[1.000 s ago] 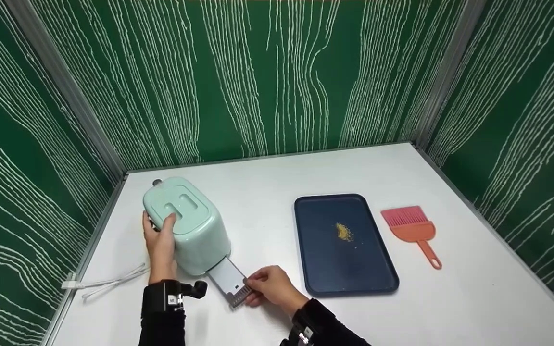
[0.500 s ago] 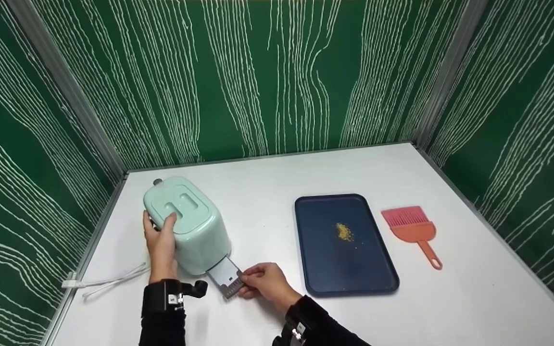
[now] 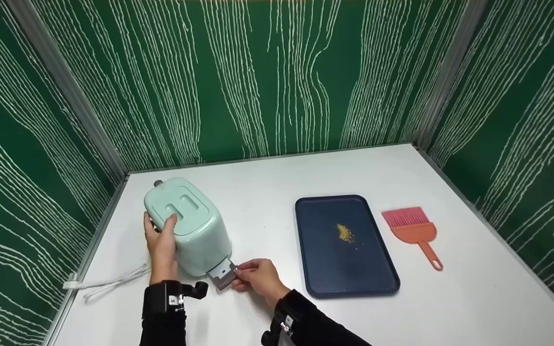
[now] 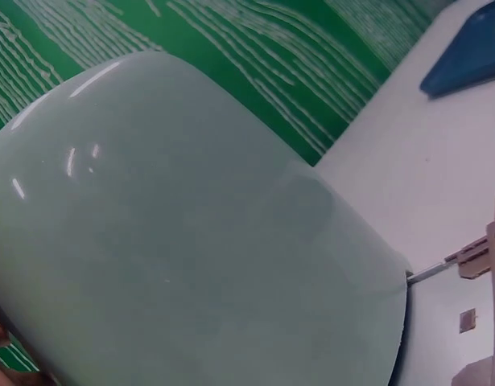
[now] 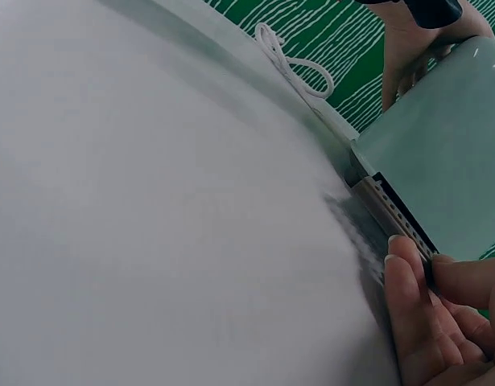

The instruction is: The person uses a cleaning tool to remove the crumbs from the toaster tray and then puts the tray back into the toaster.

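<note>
A mint-green toaster stands at the left of the table, with two recesses in its top. My left hand grips its left side, the thumb in one recess and the fingers down the side. From the toaster's near end a crumb tray sticks out, a pale plate with a grey slotted edge. My right hand pinches the right end of that edge between thumb and fingers. In the right wrist view the crumb tray sits low, close over the table. Its inner part is hidden inside the toaster.
A dark blue tray with a small heap of yellow crumbs lies right of my hands. Farther right is an orange dustpan-shaped brush with pink bristles. A white cord with a plug lies left of the toaster.
My right hand has pushed the crumb tray up and left into the toaster, so less of it sticks out. The left hand and the toaster have stayed in place.
</note>
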`<state>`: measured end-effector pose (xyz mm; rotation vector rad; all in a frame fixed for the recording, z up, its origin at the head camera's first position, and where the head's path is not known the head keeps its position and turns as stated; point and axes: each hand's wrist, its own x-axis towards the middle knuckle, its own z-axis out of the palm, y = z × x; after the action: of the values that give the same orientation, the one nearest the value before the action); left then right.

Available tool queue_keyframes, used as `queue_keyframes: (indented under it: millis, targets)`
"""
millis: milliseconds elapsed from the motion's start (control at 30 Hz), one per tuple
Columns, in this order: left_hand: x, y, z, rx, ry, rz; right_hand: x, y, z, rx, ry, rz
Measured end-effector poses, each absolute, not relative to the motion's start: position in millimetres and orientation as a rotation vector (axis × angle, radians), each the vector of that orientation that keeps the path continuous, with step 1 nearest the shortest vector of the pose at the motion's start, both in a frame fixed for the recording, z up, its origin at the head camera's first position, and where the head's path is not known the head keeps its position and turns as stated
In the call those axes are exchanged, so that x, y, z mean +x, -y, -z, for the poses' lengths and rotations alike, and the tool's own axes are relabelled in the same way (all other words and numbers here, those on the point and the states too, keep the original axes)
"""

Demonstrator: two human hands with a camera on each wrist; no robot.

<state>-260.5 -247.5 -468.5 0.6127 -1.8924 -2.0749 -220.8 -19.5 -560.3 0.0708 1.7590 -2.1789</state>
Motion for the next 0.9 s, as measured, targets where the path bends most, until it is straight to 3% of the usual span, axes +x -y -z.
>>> queue_keyframes:
  millis: [900]
  targets:
    - [-261, 246, 470, 0.6, 1.871, 2.068, -236, 40, 557, 0.149, -1.749, 2.185]
